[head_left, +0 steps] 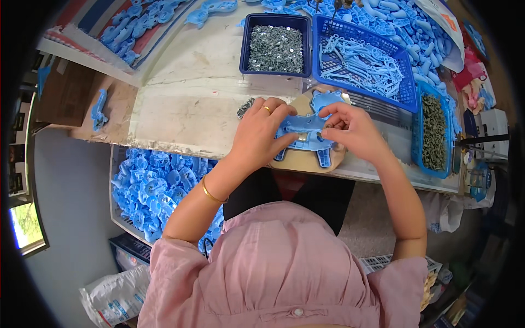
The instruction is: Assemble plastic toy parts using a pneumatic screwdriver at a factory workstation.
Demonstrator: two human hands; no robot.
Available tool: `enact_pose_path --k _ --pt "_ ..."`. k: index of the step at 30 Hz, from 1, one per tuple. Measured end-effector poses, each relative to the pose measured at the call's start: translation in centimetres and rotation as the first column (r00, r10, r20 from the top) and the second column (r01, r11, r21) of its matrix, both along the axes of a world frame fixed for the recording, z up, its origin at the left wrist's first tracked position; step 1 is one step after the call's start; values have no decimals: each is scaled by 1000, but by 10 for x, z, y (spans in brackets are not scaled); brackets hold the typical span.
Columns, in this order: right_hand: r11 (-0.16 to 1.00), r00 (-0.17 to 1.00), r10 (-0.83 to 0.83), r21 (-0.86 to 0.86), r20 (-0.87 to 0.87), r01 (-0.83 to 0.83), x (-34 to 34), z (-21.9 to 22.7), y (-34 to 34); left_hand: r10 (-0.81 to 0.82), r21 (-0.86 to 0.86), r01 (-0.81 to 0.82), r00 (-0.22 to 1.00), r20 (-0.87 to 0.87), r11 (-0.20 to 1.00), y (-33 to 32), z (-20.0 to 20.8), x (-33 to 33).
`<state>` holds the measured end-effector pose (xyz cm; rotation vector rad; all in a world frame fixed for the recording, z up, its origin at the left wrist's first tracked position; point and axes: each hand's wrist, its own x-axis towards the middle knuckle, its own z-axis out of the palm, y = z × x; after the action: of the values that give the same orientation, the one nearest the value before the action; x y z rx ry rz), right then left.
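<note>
A light blue moulded plastic shell (313,144) lies hollow side up on a tan board (298,163) at the table's near edge. My left hand (258,130) grips its left side, with the thumb laid over the inside beside a small shiny metal piece (302,137). Over the shell's right part, my right hand (354,129) has its thumb and fingertips drawn together in a pinch. Whatever sits between those fingertips is too small to make out. Partly behind my left hand rests a little heap of metal pieces (244,108).
Beyond the shell stand a dark blue bin (244,49) of small metal parts and a blue basket (409,98) of thin blue plastic pieces. A blue tray (420,147) of screws is at right. Blue parts (158,183) fill a crate below left; more parts (383,22) are heaped far right.
</note>
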<state>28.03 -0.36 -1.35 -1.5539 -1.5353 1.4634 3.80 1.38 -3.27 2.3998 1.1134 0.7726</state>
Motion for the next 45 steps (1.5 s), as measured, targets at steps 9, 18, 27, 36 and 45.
enact_pose_path --k 9,18,27,36,45 --pt "998 992 67 -19 109 -65 -2 10 7 3 -17 -3 1000 -12 1000 3 -1 3" --pt "932 883 119 256 454 -257 -11 13 -1 10 -5 -10 998 -60 1000 1 0 4" --pt "842 815 33 423 579 -335 -27 13 -1 80 94 -70 991 -109 993 -3 -2 9" --pt "-83 781 -621 996 -65 17 -112 72 65 61 87 -58 998 -34 995 12 20 -2" --pt "195 810 -518 885 -273 423 -108 103 103 343 300 -291 930 -134 908 101 11 -20"
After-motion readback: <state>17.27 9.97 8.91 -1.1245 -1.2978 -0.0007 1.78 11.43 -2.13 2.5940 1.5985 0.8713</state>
